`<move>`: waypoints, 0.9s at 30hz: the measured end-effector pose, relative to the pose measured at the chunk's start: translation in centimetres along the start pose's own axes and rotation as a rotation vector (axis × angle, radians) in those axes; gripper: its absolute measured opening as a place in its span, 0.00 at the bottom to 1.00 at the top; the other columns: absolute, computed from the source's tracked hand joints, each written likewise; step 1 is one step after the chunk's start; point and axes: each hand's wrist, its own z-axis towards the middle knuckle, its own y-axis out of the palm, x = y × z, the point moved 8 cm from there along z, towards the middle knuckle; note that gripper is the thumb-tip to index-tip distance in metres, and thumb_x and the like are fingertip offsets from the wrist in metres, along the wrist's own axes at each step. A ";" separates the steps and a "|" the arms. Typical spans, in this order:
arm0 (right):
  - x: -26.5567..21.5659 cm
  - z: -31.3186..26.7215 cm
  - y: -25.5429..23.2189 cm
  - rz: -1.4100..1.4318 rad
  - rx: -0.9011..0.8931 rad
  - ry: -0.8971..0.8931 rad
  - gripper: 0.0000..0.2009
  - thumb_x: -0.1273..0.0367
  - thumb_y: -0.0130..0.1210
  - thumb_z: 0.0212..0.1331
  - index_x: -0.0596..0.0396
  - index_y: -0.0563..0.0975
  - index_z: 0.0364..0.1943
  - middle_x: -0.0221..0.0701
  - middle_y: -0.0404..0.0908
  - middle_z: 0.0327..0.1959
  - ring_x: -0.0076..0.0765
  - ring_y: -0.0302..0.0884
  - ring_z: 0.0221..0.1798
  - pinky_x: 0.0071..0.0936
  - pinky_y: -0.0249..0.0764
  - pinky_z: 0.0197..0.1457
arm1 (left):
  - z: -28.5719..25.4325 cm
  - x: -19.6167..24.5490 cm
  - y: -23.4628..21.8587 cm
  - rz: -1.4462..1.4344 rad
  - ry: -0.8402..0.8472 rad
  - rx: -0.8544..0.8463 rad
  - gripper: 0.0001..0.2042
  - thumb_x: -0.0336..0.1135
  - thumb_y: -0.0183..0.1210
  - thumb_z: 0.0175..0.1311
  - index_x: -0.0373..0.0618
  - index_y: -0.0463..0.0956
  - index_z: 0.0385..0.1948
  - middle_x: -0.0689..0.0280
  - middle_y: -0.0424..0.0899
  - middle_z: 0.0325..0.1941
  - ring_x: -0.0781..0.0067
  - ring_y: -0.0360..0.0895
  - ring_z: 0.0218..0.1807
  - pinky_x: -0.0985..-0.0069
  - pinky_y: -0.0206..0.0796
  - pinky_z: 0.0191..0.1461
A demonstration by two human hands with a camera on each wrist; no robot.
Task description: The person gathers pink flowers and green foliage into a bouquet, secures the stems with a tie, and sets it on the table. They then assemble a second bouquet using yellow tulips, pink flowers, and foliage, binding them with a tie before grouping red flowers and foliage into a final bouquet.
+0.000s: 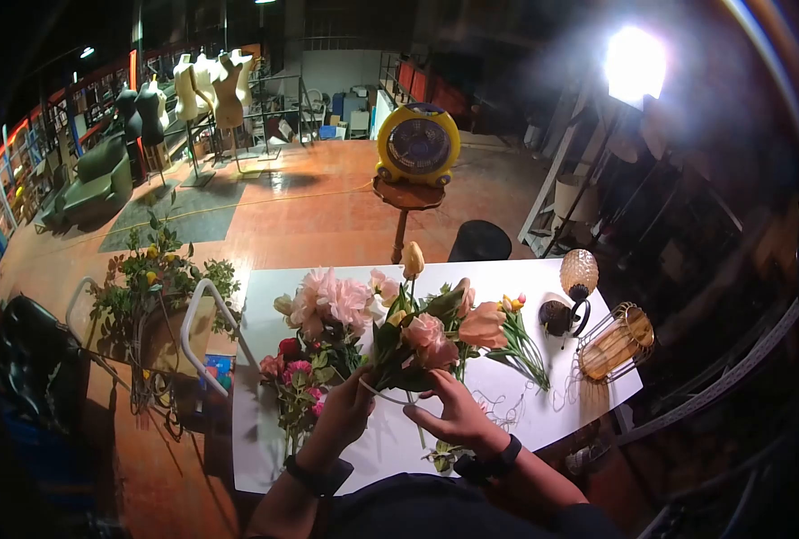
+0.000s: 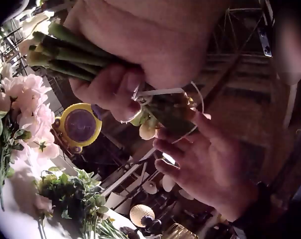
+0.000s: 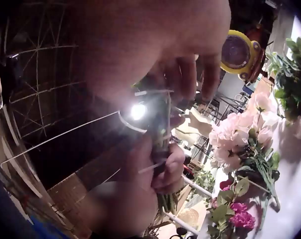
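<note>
Pink blooms (image 1: 335, 301) near the held bouquet (image 1: 428, 340)

Upper garment (image 1: 408, 510): dark, sleeves ending above bare forearms (image 1: 543, 485). Left wrist: black strap (image 1: 299, 469) — dark, blocky unit (image 1: 335, 479) attached. Right wrist: black band (image 1: 510, 451) — similar dark module (image 1: 471, 468).

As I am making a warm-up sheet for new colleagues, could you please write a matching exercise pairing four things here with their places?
Things
1. Yellow round fan
2. Bunch of thick green stems
3. Dark green sofa
4. Bright magenta flowers

Places
A. On the floor, near the dress forms
B. On the small wooden pedestal table
C. Over the large white tabletop, beside the pale pink blooms
D. In the grip of the left hand

Right pairs: 1-B, 2-D, 3-A, 4-C
</note>
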 end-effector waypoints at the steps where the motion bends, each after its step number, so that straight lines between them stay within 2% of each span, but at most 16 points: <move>1: 0.2 0.2 0.1 -0.001 -0.002 -0.002 0.28 0.68 0.63 0.55 0.61 0.69 0.60 0.40 0.73 0.54 0.36 0.72 0.56 0.30 0.73 0.55 | 0.0 0.5 -0.2 0.063 0.016 0.004 0.21 0.47 0.44 0.75 0.40 0.71 0.56 0.66 0.73 0.20 0.81 0.70 0.23 0.78 0.63 0.28; 3: -2.0 0.0 0.2 -0.337 0.080 -0.343 0.26 0.69 0.64 0.54 0.60 0.70 0.57 0.40 0.73 0.52 0.38 0.72 0.54 0.32 0.74 0.53 | -0.1 0.7 -0.7 0.112 0.047 0.037 0.20 0.46 0.43 0.75 0.42 0.71 0.56 0.63 0.75 0.21 0.76 0.73 0.23 0.75 0.64 0.29; 4: -2.2 -0.1 0.3 -0.336 0.075 -0.345 0.26 0.69 0.64 0.54 0.60 0.70 0.57 0.40 0.73 0.52 0.38 0.72 0.54 0.32 0.74 0.53 | -0.1 1.0 -1.0 0.162 0.080 0.064 0.19 0.45 0.43 0.75 0.43 0.72 0.55 0.60 0.76 0.22 0.72 0.76 0.24 0.73 0.66 0.30; 6: -0.1 -0.2 -0.3 -0.110 0.122 0.002 0.24 0.71 0.65 0.51 0.59 0.72 0.53 0.39 0.74 0.49 0.41 0.72 0.52 0.34 0.72 0.52 | -0.1 1.5 -1.6 0.203 0.114 0.114 0.18 0.45 0.43 0.75 0.44 0.71 0.55 0.57 0.77 0.22 0.67 0.78 0.25 0.71 0.67 0.31; 8: -0.9 -0.5 -0.9 -0.221 0.231 -0.109 0.23 0.70 0.65 0.50 0.57 0.73 0.52 0.40 0.74 0.48 0.45 0.72 0.52 0.37 0.71 0.54 | 0.1 1.4 -2.3 0.304 0.097 0.159 0.16 0.44 0.42 0.75 0.49 0.71 0.56 0.53 0.80 0.25 0.52 0.81 0.29 0.64 0.68 0.32; 9: -2.1 -0.8 -1.5 -0.332 0.346 -0.216 0.22 0.69 0.65 0.50 0.56 0.74 0.51 0.40 0.75 0.46 0.49 0.71 0.51 0.40 0.69 0.56 | 0.0 1.9 -2.5 0.303 0.099 0.162 0.16 0.44 0.42 0.75 0.49 0.71 0.56 0.53 0.80 0.25 0.52 0.81 0.29 0.64 0.68 0.32; 14: -4.9 -0.3 1.5 -0.505 0.057 -0.291 0.30 0.64 0.63 0.53 0.52 0.67 0.61 0.41 0.70 0.54 0.51 0.69 0.54 0.41 0.68 0.57 | -0.4 4.2 -1.9 0.523 0.067 0.133 0.16 0.38 0.45 0.72 0.51 0.69 0.58 0.50 0.82 0.29 0.45 0.81 0.32 0.57 0.70 0.33; 17: -4.6 0.1 2.6 -0.333 0.067 -0.265 0.21 0.70 0.59 0.57 0.54 0.71 0.55 0.41 0.77 0.45 0.50 0.75 0.48 0.38 0.73 0.50 | -0.5 4.4 -1.1 0.583 0.176 0.164 0.17 0.34 0.46 0.69 0.51 0.68 0.60 0.49 0.82 0.31 0.45 0.82 0.35 0.54 0.70 0.36; 18: -4.6 0.0 2.8 -0.331 0.067 -0.271 0.21 0.70 0.59 0.57 0.54 0.71 0.55 0.41 0.77 0.45 0.50 0.75 0.48 0.38 0.73 0.50 | -0.6 4.7 -0.9 0.496 0.200 0.141 0.18 0.33 0.46 0.69 0.47 0.67 0.60 0.46 0.82 0.35 0.44 0.81 0.41 0.55 0.70 0.37; 19: -3.2 0.1 3.3 -0.216 -0.035 -0.107 0.16 0.71 0.58 0.59 0.55 0.73 0.52 0.40 0.79 0.40 0.48 0.78 0.44 0.36 0.74 0.48 | -0.6 4.8 -1.0 0.499 0.201 0.148 0.18 0.33 0.46 0.69 0.47 0.67 0.60 0.46 0.82 0.35 0.44 0.81 0.41 0.55 0.70 0.37; 20: -1.9 0.0 3.9 -0.103 -0.138 0.058 0.12 0.72 0.56 0.61 0.57 0.74 0.48 0.39 0.81 0.36 0.45 0.80 0.40 0.34 0.75 0.45 | -0.5 4.5 -0.9 0.390 0.182 0.109 0.18 0.34 0.46 0.70 0.46 0.67 0.60 0.47 0.82 0.33 0.48 0.82 0.38 0.58 0.70 0.36; 21: -1.9 0.1 3.7 -0.105 -0.141 0.053 0.12 0.72 0.56 0.61 0.57 0.74 0.48 0.39 0.81 0.36 0.45 0.80 0.40 0.34 0.75 0.45 | -0.3 4.2 -0.7 0.280 0.163 0.068 0.18 0.34 0.46 0.70 0.44 0.67 0.60 0.49 0.82 0.31 0.51 0.83 0.35 0.62 0.70 0.35; 22: -2.0 0.1 3.2 -0.047 -0.102 0.043 0.09 0.72 0.56 0.62 0.57 0.75 0.45 0.40 0.81 0.34 0.45 0.79 0.36 0.33 0.74 0.42 | -0.2 2.7 -0.8 0.182 0.039 0.012 0.18 0.35 0.49 0.70 0.41 0.65 0.59 0.60 0.79 0.28 0.68 0.77 0.27 0.71 0.68 0.33; 23: -2.0 0.1 2.6 0.012 -0.061 0.035 0.07 0.72 0.56 0.62 0.58 0.76 0.41 0.41 0.80 0.31 0.45 0.78 0.33 0.32 0.74 0.39 | -0.4 2.5 -1.3 0.180 0.041 0.013 0.18 0.35 0.49 0.70 0.41 0.65 0.59 0.60 0.79 0.28 0.68 0.77 0.27 0.71 0.68 0.33; 25: -2.0 0.0 1.7 0.070 -0.021 0.027 0.05 0.72 0.56 0.62 0.58 0.77 0.38 0.41 0.80 0.29 0.45 0.77 0.29 0.30 0.73 0.36 | -0.9 1.3 -0.6 -0.345 -0.080 -0.172 0.19 0.34 0.51 0.69 0.40 0.62 0.59 0.70 0.73 0.28 0.81 0.67 0.24 0.77 0.65 0.31; 27: -1.7 0.0 1.2 0.005 -0.031 0.065 0.05 0.73 0.54 0.64 0.60 0.78 0.37 0.37 0.82 0.31 0.28 0.79 0.33 0.26 0.74 0.40 | -1.0 2.1 -0.6 -0.339 -0.056 -0.175 0.17 0.29 0.53 0.68 0.39 0.62 0.55 0.71 0.72 0.30 0.83 0.67 0.25 0.80 0.63 0.29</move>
